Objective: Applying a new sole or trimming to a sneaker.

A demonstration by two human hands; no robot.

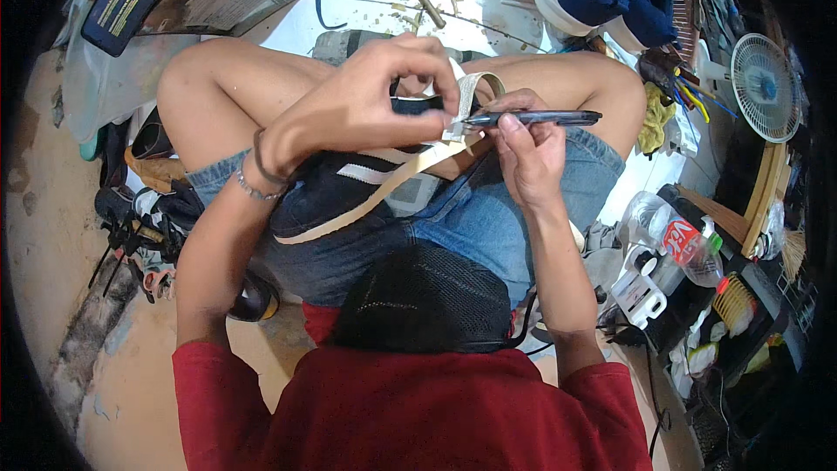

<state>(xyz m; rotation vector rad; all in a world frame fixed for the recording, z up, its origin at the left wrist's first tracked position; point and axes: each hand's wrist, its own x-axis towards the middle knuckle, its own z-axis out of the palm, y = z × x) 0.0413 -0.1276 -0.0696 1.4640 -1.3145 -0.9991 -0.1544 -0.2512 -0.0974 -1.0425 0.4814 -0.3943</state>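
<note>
Left hand (379, 100) in narrow pinch on dark white-striped shoe (323, 201), slim black pen-shaped tool (562, 118) in right hand's (530, 155) grip

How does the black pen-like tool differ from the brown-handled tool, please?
The black pen-like tool is in the right hand, nearly level across the picture; the brown-handled tool lies slanted on the white surface. The former looks black, the latter mainly brown. Both are slender.
</note>
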